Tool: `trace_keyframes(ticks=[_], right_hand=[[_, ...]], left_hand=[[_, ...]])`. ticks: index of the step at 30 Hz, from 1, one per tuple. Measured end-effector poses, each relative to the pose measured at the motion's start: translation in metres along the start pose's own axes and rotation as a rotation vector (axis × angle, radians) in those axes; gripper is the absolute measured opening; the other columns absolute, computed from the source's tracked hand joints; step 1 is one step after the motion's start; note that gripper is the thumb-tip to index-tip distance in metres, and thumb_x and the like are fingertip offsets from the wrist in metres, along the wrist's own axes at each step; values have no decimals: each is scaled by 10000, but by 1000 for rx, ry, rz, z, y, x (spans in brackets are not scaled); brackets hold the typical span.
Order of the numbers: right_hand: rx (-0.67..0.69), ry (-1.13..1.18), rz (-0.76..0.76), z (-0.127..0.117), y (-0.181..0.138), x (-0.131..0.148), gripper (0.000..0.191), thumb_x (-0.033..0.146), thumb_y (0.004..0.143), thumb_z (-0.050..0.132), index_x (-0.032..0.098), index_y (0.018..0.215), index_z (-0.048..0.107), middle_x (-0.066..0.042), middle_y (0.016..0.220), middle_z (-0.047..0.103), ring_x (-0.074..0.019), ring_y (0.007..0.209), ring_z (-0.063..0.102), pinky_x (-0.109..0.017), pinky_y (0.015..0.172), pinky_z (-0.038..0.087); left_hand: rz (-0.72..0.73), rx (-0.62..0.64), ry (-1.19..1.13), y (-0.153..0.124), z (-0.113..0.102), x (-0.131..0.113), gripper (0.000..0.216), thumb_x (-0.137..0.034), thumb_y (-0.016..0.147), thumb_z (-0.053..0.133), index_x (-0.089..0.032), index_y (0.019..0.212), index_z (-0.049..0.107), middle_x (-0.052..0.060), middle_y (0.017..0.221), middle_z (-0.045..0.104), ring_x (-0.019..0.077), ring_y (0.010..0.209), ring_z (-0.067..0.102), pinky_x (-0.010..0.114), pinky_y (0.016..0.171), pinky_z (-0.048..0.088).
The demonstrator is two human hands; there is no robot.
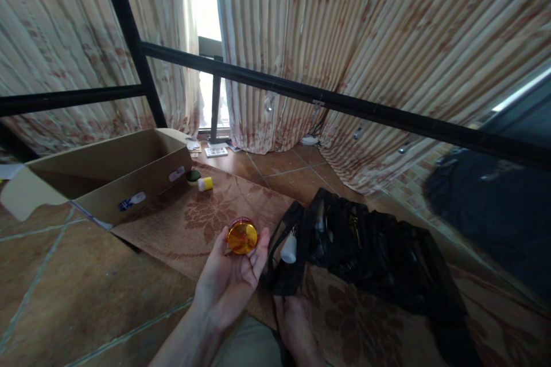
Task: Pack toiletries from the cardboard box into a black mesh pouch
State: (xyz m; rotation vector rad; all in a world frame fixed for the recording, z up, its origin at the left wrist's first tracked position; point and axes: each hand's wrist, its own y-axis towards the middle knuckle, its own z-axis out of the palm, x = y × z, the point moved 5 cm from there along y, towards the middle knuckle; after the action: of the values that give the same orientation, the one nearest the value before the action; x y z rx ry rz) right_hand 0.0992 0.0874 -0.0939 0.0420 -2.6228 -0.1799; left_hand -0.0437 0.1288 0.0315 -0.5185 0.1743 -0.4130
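Observation:
My left hand (230,281) is palm up, with a small round tin (242,235) resting on its fingertips; the tin has a shiny gold lid and red sides. Just right of it lies a black organiser bag (370,252) on the patterned mat (193,223), and a small white bottle (288,250) shows in its near pocket. My right hand (297,324) is low down at the bag's near edge, touching the black fabric. Its fingers are hidden in shadow under the bag.
An open cardboard box (107,175) lies on the tiled floor at left, with a green-lidded jar (193,176) and a yellow-capped white bottle (205,184) beside it. A black metal frame (301,92) crosses in front of the striped curtains. A dark bundle (495,212) sits at right.

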Motion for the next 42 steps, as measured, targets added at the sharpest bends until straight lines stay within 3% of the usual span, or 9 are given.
trace_keyframes(ticks=[5,10,18,21,25,32,35,42], right_hand=[[-1,26,-10,3,0,-3,391,300,952,328,173,1043,687,-115,923,704,-189,875,672,-228,724,488],[2,20,-24,4,0,-5,394,286,944,328,154,1018,691,-109,832,704,-182,794,679,-217,679,488],[-71,-22,-69,4,2,-4,361,304,936,372,195,1005,709,-108,925,714,-185,814,692,-219,686,507],[-58,-37,-61,16,2,-13,359,313,930,378,199,1038,700,-102,945,720,-195,779,702,-235,671,524],[-77,-15,-64,24,1,-19,373,307,925,364,200,1104,674,-108,1098,686,-211,959,674,-243,753,534],[-66,64,-51,11,4,-8,344,356,906,417,249,1122,664,-99,1062,694,-228,923,677,-282,727,542],[-35,106,-47,5,4,-5,349,318,922,390,235,1141,649,-99,1110,676,-216,990,658,-273,785,530],[-11,116,-44,1,1,-1,343,296,943,377,223,1136,651,-90,1145,663,-192,1065,626,-240,853,499]], left_hand=[[-24,-24,-4,2,1,1,314,-357,908,446,-102,1009,599,162,1089,640,192,929,670,267,722,577],[-5,-26,3,3,3,-1,295,-363,895,466,-118,980,606,120,956,665,177,827,680,271,677,579],[-41,-24,37,-1,2,-2,329,-383,872,487,-74,930,583,74,754,635,108,576,617,212,556,550],[-38,-14,52,-4,3,-3,312,-378,876,480,-84,922,574,76,770,636,106,566,613,210,542,546],[17,-12,89,-8,5,-4,279,-353,874,490,-100,957,569,74,803,632,95,565,604,195,532,538],[91,-40,179,-12,2,-8,279,-366,847,530,-129,992,568,83,840,629,89,545,574,186,508,517],[113,-30,197,-14,3,-9,290,-374,844,528,-121,978,572,87,840,625,88,551,565,185,509,513],[52,-87,184,-13,-3,-7,302,-385,845,512,-110,960,564,76,815,622,89,533,544,193,478,479]])
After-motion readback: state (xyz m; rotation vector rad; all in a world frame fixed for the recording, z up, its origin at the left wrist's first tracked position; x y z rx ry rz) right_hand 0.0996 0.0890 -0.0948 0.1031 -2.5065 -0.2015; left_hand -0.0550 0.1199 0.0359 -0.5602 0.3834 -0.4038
